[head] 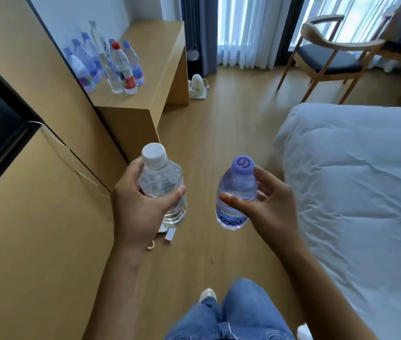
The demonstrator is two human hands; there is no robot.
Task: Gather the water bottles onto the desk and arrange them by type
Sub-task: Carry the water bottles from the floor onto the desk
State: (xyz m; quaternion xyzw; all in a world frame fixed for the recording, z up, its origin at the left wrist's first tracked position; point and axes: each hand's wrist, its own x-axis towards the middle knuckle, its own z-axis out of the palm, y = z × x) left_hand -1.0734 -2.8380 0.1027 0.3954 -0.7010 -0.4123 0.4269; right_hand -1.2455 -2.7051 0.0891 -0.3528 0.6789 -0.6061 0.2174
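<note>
Head-height view, forward and downward.

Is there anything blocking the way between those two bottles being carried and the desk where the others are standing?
Nothing visible does. The white-capped bottle in the left hand and the purple-capped bottle in the right hand face bare wooden floor up to the desk.

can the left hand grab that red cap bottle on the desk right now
Probably not yet. The left hand already grips the white-capped bottle, and the red-capped bottle stands far ahead on the desk. Nothing blocks the floor between; the person would need to walk closer.
</note>
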